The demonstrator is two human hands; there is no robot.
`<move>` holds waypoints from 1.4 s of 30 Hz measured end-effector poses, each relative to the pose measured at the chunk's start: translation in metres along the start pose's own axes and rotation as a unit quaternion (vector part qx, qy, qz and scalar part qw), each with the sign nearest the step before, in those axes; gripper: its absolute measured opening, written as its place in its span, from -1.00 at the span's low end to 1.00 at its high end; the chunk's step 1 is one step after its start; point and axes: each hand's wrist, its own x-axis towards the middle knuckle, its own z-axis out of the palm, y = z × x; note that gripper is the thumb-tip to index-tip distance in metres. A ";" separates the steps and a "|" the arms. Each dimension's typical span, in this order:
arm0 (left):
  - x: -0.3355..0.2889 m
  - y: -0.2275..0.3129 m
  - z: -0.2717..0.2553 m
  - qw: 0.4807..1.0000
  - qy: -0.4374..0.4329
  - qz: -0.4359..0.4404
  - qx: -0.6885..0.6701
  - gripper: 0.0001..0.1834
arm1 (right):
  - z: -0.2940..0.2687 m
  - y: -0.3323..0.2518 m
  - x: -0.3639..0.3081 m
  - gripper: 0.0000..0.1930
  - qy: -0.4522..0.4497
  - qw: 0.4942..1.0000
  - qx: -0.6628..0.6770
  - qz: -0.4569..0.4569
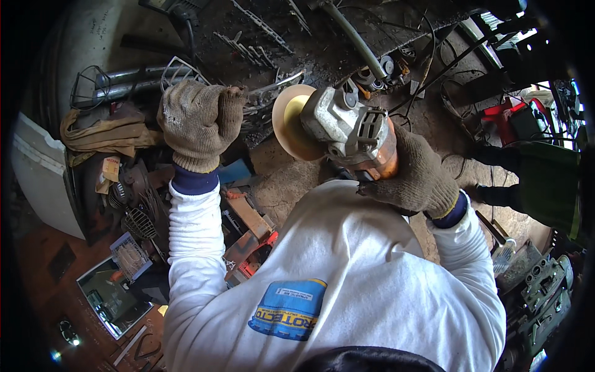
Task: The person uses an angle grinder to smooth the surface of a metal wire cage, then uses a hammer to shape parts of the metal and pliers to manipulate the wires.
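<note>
My left hand (201,118), in a brown knitted glove (189,146), is clenched into a fist. Right of it, a round tan disc (286,124) fronts the silver-and-orange angle grinder (338,127), grasped beyond my white shirt (378,260) by my gloved right hand (423,177).

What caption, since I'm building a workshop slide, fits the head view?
Head view: gloved right hand grips an angle grinder with a tan disc; gloved left hand, curled, left of the disc.

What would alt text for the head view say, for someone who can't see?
A person in a white top holds an angle grinder with a pale disc in the gloved right grip; the gloved left grip is curled, left of it. Workshop clutter surrounds them.
</note>
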 end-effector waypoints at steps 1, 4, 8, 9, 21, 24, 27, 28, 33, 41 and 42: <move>0.001 0.000 0.000 1.000 0.000 0.000 -0.001 -0.85 | 0.001 0.000 -0.001 -0.14 0.011 1.000 -0.005 -0.001; 0.004 0.001 -0.001 1.000 -0.010 0.007 0.000 -0.85 | -0.001 -0.002 0.000 -0.11 0.019 1.000 -0.014 0.003; 0.007 0.002 0.000 1.000 -0.009 0.008 -0.004 -0.87 | 0.000 -0.001 0.005 -0.11 0.038 0.998 -0.013 -0.045; 0.007 0.002 0.001 1.000 -0.012 0.009 -0.003 -0.89 | -0.001 -0.001 0.004 -0.11 0.039 0.998 -0.013 -0.044; 0.006 -0.005 0.005 1.000 0.019 -0.001 -0.012 -0.90 | -0.002 -0.001 0.006 -0.14 0.003 1.000 0.024 0.020; 0.007 -0.006 0.003 1.000 0.011 0.000 0.003 -0.90 | 0.000 -0.001 0.005 -0.15 0.024 1.000 0.015 0.008; 0.005 -0.016 0.007 0.998 0.058 0.020 0.018 -0.85 | 0.001 -0.002 0.005 -0.12 0.026 0.998 0.048 0.008; 0.005 -0.017 0.008 0.998 0.058 0.021 0.017 -0.85 | 0.001 0.003 0.003 -0.11 0.019 0.999 0.031 -0.008; 0.006 -0.018 0.011 0.997 0.066 0.033 0.003 -0.84 | 0.000 -0.006 0.007 -0.11 0.022 0.998 -0.056 -0.024; 0.017 -0.023 0.009 0.998 0.052 -0.017 -0.034 -0.78 | 0.007 0.007 0.015 -0.10 -0.001 0.999 -0.041 0.021; 0.018 -0.024 0.008 0.997 0.046 -0.035 -0.044 -0.77 | 0.009 0.010 0.015 -0.09 0.015 0.999 -0.049 -0.006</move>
